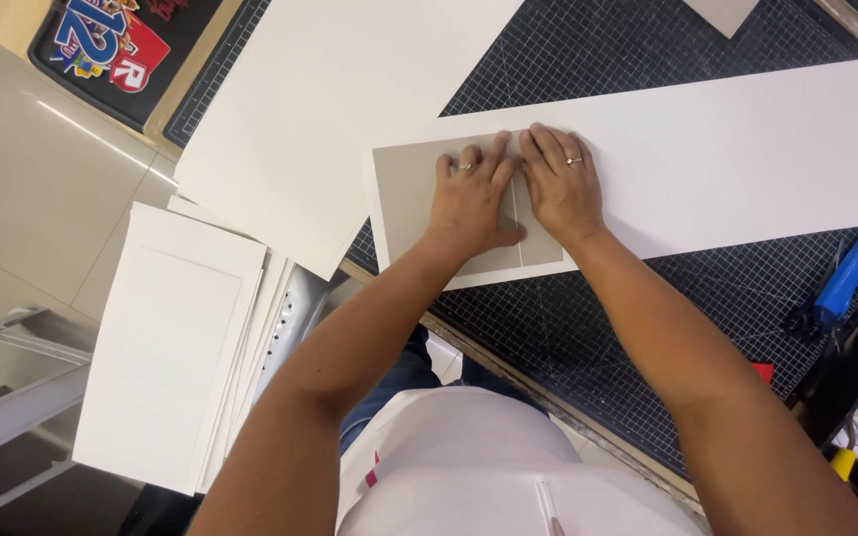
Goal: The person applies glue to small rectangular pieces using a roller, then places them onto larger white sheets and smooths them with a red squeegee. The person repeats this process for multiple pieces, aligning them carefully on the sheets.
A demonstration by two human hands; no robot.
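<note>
A long white paper strip [747,149] lies across a dark gridded cutting mat [647,308]. On the strip's left end sit two flat grey boards [404,199] side by side with a narrow gap between them. My left hand [471,194] presses flat on the larger grey board, fingers spread, a ring on one finger. My right hand [560,184] presses flat beside it, over the gap and the narrower grey piece, also wearing a ring. Neither hand grips anything.
A large white sheet [340,99] covers the mat's upper left. A stack of white boards [176,347] rests on a metal stand at the left. A blue-handled tool [846,278] lies at the right edge, with a small grey piece [722,12] at top.
</note>
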